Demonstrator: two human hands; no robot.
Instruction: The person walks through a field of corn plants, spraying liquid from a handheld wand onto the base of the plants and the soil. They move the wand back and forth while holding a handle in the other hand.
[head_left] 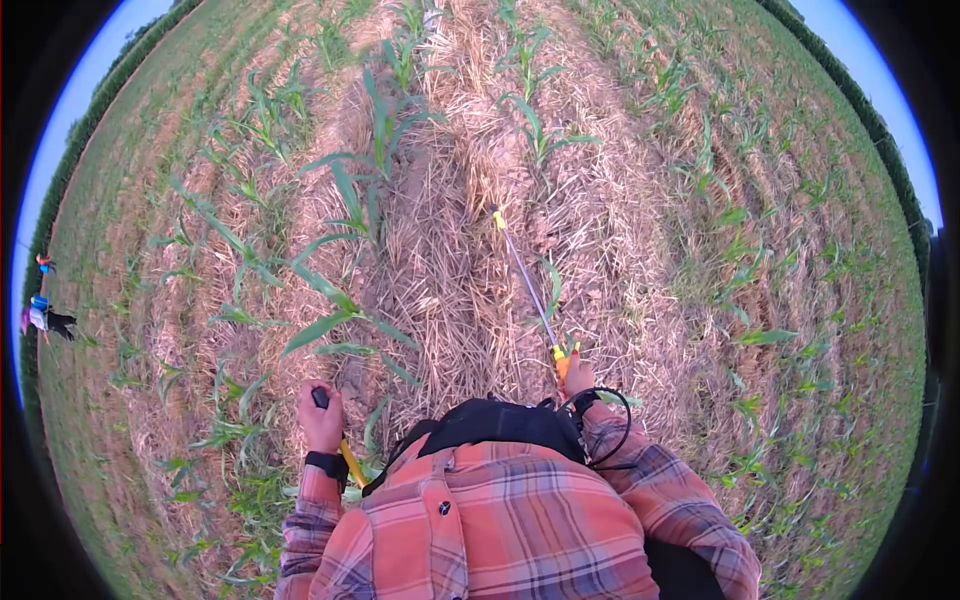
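My right hand is closed around the yellow-orange handle of a spray wand. The thin wand slants forward and left, its yellow nozzle end above the straw between two rows of young corn. From near my right wrist, a black hose loops out. On the other side, my left hand grips the black-ended pump lever, whose yellow shaft runs back beside my body. Corn leaves stand just ahead of that hand. The sprayer's tank is not visible.
Rows of corn plants run ahead on both sides, with dry straw and bare soil between them. Another person is far off at the left edge. Dark trees or tall growth border the field.
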